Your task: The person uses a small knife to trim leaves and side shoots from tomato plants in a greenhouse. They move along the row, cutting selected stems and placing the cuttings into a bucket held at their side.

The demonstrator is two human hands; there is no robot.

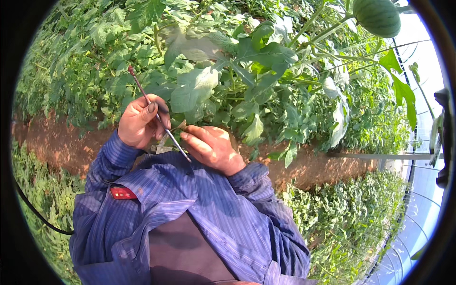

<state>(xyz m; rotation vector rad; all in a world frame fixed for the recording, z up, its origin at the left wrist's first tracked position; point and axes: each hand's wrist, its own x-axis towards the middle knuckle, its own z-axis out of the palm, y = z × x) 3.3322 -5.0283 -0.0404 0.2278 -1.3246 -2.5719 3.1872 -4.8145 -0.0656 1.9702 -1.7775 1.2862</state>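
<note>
My left hand (144, 121), at the end of a blue striped sleeve, is shut on a slender stick-like tool (159, 115). One end of the tool is dark red and points up towards the leaves; the other, a dark tip, lies over my shirt front. To the right, my right hand (210, 146) has thumb and fingers pinched on a small, dry-looking bit of plant (181, 125). What exactly it is cannot be told. Broad lobed watermelon leaves (196, 87) hang just above both hands. A striped green watermelon (377, 17) hangs at the upper right.
Dense green vines fill the far side. A strip of bare brown soil (313, 171) runs across behind me, with more low plants (342, 221) below it. A thin string (392, 47) stretches at the upper right near the greenhouse's film wall (424, 199). A black cable (41, 217) curves at the left.
</note>
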